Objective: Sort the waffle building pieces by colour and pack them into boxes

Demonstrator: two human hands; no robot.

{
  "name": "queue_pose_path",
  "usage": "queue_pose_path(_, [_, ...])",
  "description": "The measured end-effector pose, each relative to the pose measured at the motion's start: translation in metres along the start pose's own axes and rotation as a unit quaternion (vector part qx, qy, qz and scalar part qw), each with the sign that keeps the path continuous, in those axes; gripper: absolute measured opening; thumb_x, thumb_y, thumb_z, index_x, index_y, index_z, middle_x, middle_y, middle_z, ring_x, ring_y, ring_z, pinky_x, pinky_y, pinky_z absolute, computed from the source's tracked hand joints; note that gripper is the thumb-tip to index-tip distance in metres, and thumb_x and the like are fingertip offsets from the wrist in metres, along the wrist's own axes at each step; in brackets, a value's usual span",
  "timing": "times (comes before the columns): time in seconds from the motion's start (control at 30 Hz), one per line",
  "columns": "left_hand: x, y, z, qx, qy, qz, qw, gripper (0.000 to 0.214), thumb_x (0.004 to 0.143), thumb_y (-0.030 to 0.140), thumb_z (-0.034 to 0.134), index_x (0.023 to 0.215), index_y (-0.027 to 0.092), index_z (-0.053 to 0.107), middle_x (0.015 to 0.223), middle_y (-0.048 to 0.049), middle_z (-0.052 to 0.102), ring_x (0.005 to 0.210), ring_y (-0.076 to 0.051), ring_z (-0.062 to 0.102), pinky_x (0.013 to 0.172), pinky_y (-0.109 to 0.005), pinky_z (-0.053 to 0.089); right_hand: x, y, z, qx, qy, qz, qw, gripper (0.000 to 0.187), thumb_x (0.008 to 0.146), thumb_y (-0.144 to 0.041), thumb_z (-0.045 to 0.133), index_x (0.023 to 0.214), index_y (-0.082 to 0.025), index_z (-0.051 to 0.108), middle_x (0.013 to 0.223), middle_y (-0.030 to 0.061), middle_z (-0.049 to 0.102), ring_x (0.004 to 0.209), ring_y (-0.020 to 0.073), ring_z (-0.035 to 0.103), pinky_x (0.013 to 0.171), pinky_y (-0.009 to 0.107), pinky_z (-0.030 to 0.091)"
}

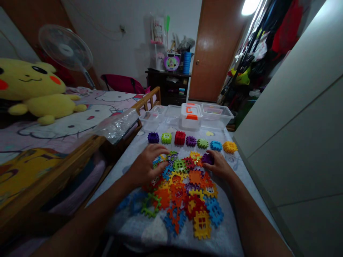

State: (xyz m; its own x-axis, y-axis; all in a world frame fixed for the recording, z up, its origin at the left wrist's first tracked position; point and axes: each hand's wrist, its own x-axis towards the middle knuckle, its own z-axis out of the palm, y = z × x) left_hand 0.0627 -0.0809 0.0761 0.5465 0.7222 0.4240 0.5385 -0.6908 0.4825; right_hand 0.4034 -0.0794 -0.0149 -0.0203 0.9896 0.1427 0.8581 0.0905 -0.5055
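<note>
A heap of flat, toothed plastic tiles (184, 191) in many colours covers the cloth on the table. My left hand (148, 166) lies on the heap's left side, fingers curled over tiles there. My right hand (218, 165) rests on the heap's upper right, fingers closed round a purple piece (207, 158). Behind the heap runs a row of several built cubes: dark purple (153, 137), green (166, 138), red (179, 137), purple (191, 141), green (203, 143), blue (215, 145) and yellow (229, 146).
Clear plastic boxes (216, 115) and a white case with orange latches (190, 116) stand at the table's far end. A wooden bed rail (80, 153) with a plastic bag (118, 125) runs along the left, with a yellow plush toy (34, 89) behind. A grey wall (294, 135) closes the right.
</note>
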Motion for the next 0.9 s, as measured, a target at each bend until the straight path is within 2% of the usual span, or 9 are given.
queue_pose_path(0.1, [-0.009,0.053,0.028,0.005,-0.107,0.145,0.984,0.028,0.088,0.028,0.056,0.115,0.021,0.061,0.122,-0.0081,0.063,0.115,-0.024,0.055,0.101,-0.042,0.042,0.0,0.0,0.0,0.007,0.01,0.001,1.0,0.057,0.071,-0.035,0.067,0.125,-0.017,0.059,0.117,0.012,0.063,0.112,0.0294,0.057,0.101,0.044,0.042])
queue_pose_path(0.2, [-0.024,0.087,0.061,0.027,-0.194,0.299,0.934,0.037,0.088,0.045,0.057,0.117,0.022,0.06,0.129,-0.0068,0.061,0.119,-0.025,0.052,0.103,-0.041,0.04,-0.001,0.0,0.001,0.015,0.02,0.0,1.0,0.057,0.071,-0.034,0.067,0.125,-0.016,0.058,0.119,0.0124,0.062,0.112,0.0283,0.057,0.101,0.043,0.042])
queue_pose_path(0.27, [-0.033,0.097,0.08,0.048,-0.194,0.371,0.907,0.035,0.09,0.046,0.055,0.117,0.025,0.06,0.134,-0.004,0.058,0.121,-0.023,0.052,0.101,-0.039,0.041,-0.001,0.0,0.001,0.015,0.019,-0.003,1.0,0.057,0.071,-0.034,0.067,0.125,-0.016,0.058,0.12,0.0126,0.062,0.113,0.0279,0.056,0.101,0.043,0.042])
queue_pose_path(0.33, [-0.038,0.1,0.095,0.072,-0.177,0.404,0.895,0.021,0.091,0.038,0.056,0.108,0.028,0.064,0.132,-0.0019,0.06,0.12,-0.022,0.053,0.1,-0.038,0.041,-0.001,0.001,0.002,0.016,0.017,-0.004,1.0,0.057,0.071,-0.033,0.067,0.125,-0.016,0.057,0.121,0.013,0.062,0.113,0.0275,0.057,0.102,0.042,0.042])
queue_pose_path(0.47, [-0.039,0.095,0.109,0.101,-0.152,0.416,0.891,0.009,0.09,0.032,0.06,0.094,0.026,0.067,0.122,-0.0039,0.064,0.113,-0.022,0.056,0.098,-0.037,0.041,-0.001,0.003,0.002,0.024,0.017,-0.003,1.0,0.062,0.071,-0.036,0.069,0.127,-0.015,0.056,0.125,0.0145,0.061,0.116,0.0284,0.056,0.102,0.043,0.042])
queue_pose_path(0.7, [-0.03,0.083,0.102,0.11,-0.164,0.365,0.91,0.011,0.093,0.028,0.055,0.098,0.025,0.065,0.12,-0.0049,0.064,0.113,-0.02,0.055,0.104,-0.038,0.037,-0.002,0.002,0.003,0.033,0.031,0.004,0.999,0.058,0.071,-0.038,0.069,0.124,-0.016,0.059,0.12,0.0131,0.064,0.112,0.0285,0.058,0.099,0.044,0.044])
queue_pose_path(0.9, [-0.033,0.085,0.106,0.092,-0.155,0.364,0.914,0.014,0.095,0.029,0.051,0.096,0.024,0.065,0.129,-0.0023,0.061,0.122,-0.022,0.051,0.107,-0.04,0.036,-0.002,-0.001,0.007,0.036,0.055,0.008,0.998,0.058,0.072,-0.039,0.068,0.123,-0.014,0.059,0.121,0.0146,0.064,0.112,0.0288,0.059,0.1,0.044,0.044])
